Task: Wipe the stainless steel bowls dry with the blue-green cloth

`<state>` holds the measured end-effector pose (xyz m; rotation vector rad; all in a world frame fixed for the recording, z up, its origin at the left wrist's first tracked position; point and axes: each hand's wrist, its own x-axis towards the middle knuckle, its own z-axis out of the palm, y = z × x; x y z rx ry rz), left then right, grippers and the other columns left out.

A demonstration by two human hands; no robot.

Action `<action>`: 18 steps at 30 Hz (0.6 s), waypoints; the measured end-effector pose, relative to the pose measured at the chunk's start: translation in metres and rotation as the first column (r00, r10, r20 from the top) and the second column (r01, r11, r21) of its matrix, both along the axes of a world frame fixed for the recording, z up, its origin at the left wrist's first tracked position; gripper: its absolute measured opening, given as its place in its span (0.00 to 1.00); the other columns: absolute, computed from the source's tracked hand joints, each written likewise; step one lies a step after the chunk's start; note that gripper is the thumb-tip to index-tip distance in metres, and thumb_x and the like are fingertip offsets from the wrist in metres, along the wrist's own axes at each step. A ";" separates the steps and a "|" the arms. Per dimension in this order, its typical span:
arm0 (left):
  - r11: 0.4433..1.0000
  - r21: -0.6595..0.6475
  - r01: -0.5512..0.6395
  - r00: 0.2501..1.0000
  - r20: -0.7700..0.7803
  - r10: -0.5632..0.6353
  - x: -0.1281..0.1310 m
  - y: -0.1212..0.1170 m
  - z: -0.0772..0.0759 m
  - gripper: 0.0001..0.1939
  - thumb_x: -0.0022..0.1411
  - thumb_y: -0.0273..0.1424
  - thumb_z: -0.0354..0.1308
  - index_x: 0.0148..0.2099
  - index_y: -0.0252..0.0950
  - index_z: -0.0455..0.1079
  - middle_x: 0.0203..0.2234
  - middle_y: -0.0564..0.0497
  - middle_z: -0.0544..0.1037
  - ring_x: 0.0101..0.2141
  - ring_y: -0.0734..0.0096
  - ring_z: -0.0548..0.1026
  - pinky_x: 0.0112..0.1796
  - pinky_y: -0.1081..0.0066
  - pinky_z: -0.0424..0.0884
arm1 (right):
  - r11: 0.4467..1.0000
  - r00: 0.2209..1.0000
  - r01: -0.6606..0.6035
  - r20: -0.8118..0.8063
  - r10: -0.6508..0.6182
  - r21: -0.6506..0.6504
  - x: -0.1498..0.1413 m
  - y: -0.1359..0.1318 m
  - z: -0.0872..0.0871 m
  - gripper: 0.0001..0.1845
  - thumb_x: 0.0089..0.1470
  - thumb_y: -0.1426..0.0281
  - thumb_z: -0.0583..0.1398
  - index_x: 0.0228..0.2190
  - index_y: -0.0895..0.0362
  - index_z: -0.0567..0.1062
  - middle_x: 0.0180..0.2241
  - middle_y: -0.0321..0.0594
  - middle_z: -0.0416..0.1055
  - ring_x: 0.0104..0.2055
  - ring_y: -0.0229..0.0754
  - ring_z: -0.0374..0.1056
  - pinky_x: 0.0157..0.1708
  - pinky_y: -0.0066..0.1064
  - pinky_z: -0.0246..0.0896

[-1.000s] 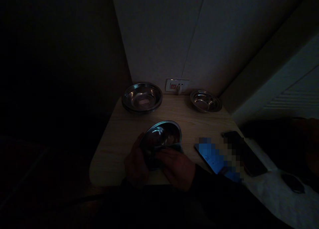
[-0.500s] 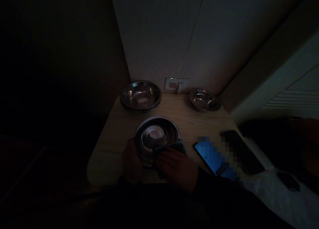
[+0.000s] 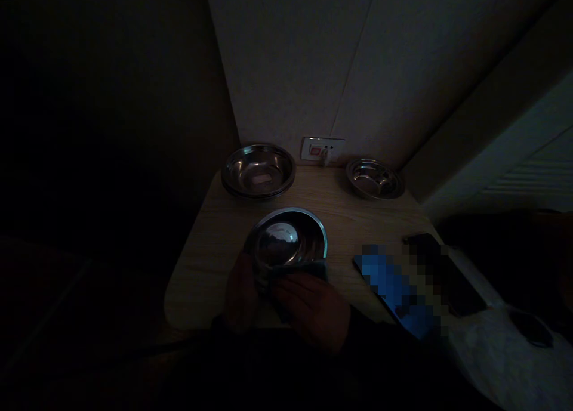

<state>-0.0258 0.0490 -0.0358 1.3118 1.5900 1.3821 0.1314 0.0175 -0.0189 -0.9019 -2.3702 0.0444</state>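
Note:
A shiny metal bowl (image 3: 280, 241) is tilted toward me near the front of the small wooden table (image 3: 201, 262). My left hand (image 3: 240, 291) grips its left rim. Against the near right side of the bowl, my right hand (image 3: 311, 309) presses a dark greenish cloth (image 3: 308, 271), its fingers lying over the fabric. The cloth folds over the near rim, and its lower part is hidden under my fingers. Dim light leaves both thumbs hard to make out.
Stacked metal bowls (image 3: 258, 171) stand at the back left, and more metal bowls (image 3: 375, 179) at the back right. A lit phone (image 3: 389, 286) and a dark phone (image 3: 443, 274) lie on the right. A wall socket (image 3: 322, 150) with a plug sits behind the table.
The bowl has turned between my hands, so more of its inner base shows than a second ago. My right hand and the cloth have shifted slightly along the near rim.

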 end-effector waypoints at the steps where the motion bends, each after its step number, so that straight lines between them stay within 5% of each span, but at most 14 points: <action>1: 1.000 0.004 0.008 1.000 0.002 -0.008 0.000 0.000 0.001 0.23 0.64 0.42 0.40 0.47 0.36 0.71 0.40 0.45 0.78 0.45 0.63 0.73 0.47 0.66 0.68 | 1.000 1.000 -0.010 0.017 0.010 -0.002 0.006 0.001 0.001 0.15 0.57 0.74 0.52 0.43 0.63 0.72 0.45 0.44 0.74 0.46 0.45 0.68 0.46 0.37 0.67; 6: 0.999 0.026 0.044 0.999 0.008 -0.044 0.004 -0.001 0.005 0.25 0.65 0.41 0.38 0.53 0.34 0.67 0.47 0.44 0.74 0.50 0.64 0.69 0.51 0.67 0.64 | 0.999 0.995 0.001 0.097 0.004 -0.051 0.028 0.004 0.003 0.16 0.54 0.74 0.53 0.45 0.64 0.71 0.45 0.48 0.73 0.48 0.48 0.67 0.51 0.43 0.62; 13: 0.998 -0.036 -0.053 0.999 0.007 0.053 0.005 -0.006 0.000 0.25 0.65 0.41 0.37 0.48 0.32 0.70 0.42 0.42 0.77 0.44 0.62 0.74 0.45 0.67 0.70 | 0.961 0.979 -0.033 -0.203 -0.024 -0.274 -0.024 -0.005 0.000 0.19 0.53 0.76 0.50 0.47 0.62 0.68 0.46 0.45 0.72 0.50 0.41 0.66 0.49 0.32 0.64; 18: 0.998 -0.055 -0.035 0.999 -0.027 0.033 0.005 -0.008 0.004 0.24 0.65 0.38 0.37 0.47 0.32 0.70 0.41 0.42 0.76 0.46 0.61 0.72 0.48 0.65 0.67 | 0.984 0.992 -0.117 -0.057 0.110 -0.131 0.004 0.002 0.000 0.14 0.58 0.74 0.49 0.43 0.62 0.71 0.43 0.45 0.74 0.47 0.43 0.67 0.49 0.36 0.63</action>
